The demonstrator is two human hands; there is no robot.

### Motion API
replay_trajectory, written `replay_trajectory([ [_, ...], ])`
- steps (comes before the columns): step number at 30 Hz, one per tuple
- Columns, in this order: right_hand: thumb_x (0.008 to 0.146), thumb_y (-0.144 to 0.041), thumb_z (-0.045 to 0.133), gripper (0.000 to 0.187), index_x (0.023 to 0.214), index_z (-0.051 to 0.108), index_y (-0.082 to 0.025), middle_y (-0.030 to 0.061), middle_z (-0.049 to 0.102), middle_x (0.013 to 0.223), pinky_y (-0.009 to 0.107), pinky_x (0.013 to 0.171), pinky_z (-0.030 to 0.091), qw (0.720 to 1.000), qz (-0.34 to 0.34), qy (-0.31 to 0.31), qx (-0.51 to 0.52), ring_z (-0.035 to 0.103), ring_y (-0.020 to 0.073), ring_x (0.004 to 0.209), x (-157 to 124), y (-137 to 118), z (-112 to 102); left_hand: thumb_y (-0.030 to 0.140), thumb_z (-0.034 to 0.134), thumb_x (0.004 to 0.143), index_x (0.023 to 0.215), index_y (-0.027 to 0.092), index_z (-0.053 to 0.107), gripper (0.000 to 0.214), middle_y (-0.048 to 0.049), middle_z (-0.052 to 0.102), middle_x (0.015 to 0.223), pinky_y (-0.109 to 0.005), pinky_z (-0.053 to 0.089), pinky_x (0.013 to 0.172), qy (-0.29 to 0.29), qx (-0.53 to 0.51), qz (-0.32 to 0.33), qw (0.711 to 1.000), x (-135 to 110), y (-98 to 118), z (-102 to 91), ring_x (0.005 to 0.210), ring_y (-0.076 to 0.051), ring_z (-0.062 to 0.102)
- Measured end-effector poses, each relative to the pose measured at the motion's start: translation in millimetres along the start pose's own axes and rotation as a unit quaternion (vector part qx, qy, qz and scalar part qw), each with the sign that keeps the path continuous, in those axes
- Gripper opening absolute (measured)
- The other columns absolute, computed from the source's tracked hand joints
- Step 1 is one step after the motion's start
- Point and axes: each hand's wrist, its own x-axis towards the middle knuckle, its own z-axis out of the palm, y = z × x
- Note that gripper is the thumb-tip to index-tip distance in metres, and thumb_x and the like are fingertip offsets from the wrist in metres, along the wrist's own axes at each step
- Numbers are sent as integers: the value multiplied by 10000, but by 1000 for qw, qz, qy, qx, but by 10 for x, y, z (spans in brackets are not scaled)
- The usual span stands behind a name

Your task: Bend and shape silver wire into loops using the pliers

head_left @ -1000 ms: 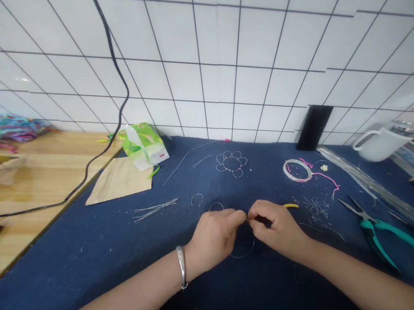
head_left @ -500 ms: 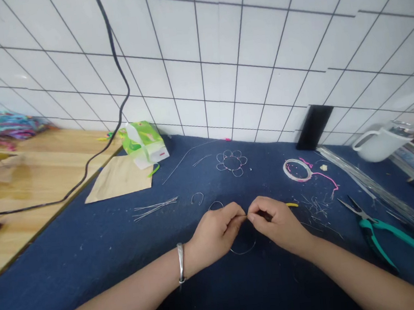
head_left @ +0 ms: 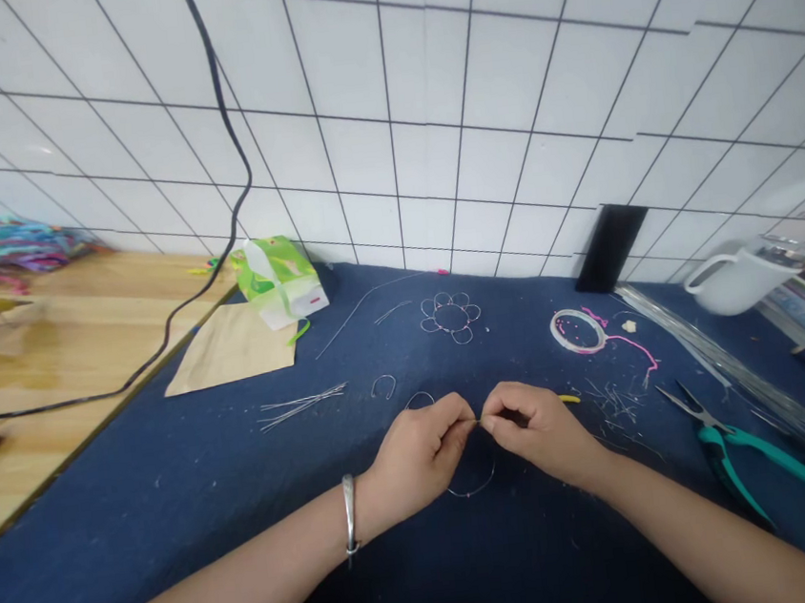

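My left hand (head_left: pixel 418 453) and my right hand (head_left: pixel 535 431) meet fingertip to fingertip over the blue cloth (head_left: pixel 179 498), both pinched on a thin wire loop (head_left: pixel 474 491) that curves down between them. A silver bangle (head_left: pixel 353 529) sits on my left wrist. Beyond the hands lie a small bent wire arc (head_left: pixel 418 399), another arc (head_left: pixel 383 385), a bundle of straight wires (head_left: pixel 302 405) and a finished wire flower (head_left: pixel 451 316).
Teal-handled pliers (head_left: pixel 742 453) lie at the right, near wire scraps (head_left: pixel 618 403), a tape roll (head_left: pixel 578 330) with pink cord, and a white jug (head_left: pixel 735 281). A green tissue pack (head_left: pixel 277 278), brown paper (head_left: pixel 235 348) and a black cable (head_left: pixel 181 315) are at the left.
Both hands have shifted slightly up and away from me with the wire loop, and the fingertips have drawn closer together. Nothing else has moved.
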Motion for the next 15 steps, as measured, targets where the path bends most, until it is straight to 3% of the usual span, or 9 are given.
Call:
replay_trajectory([
  [7,672,-13,477,174,593,480,-168,-48,457,618,200,573,335,1000,-7,-4,23,422,75,602,2,-5,4,159,381,857,769,177,471,127,48,492,583,-202,320,494,0,30,23,999,-9,-19,24,504,-76,442],
  [15,671,-25,479,163,592,481,-167,-51,445,608,195,554,326,999,2,-24,31,410,73,588,-3,23,-4,194,380,871,804,177,494,133,38,518,584,-211,332,490,-7,70,34,997,-20,-31,30,501,-88,469],
])
